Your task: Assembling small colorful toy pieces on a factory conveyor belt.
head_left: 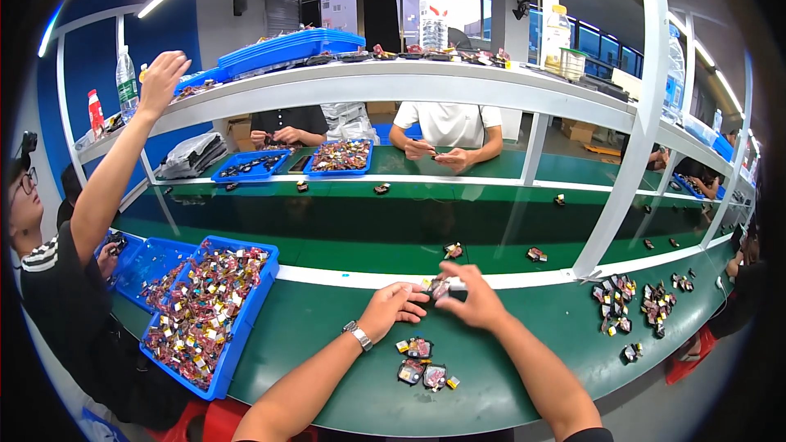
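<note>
Over the green bench, my hands meet around a small electronic assembly with a dark housing, reddish wires and a pale yellow tag. My left hand, with a metal watch at the wrist, has its fingertips closed at the near left side of the piece. From the right, my right hand grips it between thumb and fingers, which partly hide it. Just below my hands lies a small group of similar assemblies with yellow tags. Another assembly rests on the green belt beyond my hands.
Left stands a blue tray heaped with wired parts; a co-worker beside it reaches up to the shelf. Piles of assemblies lie at right. A white post rises there. Two people work across the belt.
</note>
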A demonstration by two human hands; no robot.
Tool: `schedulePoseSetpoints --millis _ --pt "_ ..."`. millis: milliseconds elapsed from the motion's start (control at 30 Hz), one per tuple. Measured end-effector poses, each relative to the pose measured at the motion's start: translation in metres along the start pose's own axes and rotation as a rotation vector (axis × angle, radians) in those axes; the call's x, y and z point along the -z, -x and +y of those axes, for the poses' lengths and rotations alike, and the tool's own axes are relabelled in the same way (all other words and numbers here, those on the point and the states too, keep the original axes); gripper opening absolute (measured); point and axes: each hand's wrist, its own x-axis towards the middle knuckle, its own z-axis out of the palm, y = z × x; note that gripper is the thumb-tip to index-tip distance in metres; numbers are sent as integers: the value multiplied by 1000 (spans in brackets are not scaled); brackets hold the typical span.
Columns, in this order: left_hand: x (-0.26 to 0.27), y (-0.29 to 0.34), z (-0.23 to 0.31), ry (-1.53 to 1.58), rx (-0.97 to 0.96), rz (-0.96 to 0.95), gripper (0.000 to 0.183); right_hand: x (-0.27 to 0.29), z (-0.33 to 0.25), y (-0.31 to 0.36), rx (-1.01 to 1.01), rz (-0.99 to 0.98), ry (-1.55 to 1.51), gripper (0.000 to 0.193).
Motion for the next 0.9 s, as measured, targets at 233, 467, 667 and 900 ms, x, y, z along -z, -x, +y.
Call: schedulePoseSetpoints --millis 233,467,667,900 --pt "-5 7 7 -33 59 -145 37 2 -38 19 39 -115 5 71" --pt "7 3 0 -31 60 -220 36 7 -50 17 14 -237 -2 76" --pt "8 4 2 8 55 -192 34 4 -42 19 111 -127 93 70" --pt "-3 8 7 106 33 -13 33 2 -46 23 108 -127 115 48"
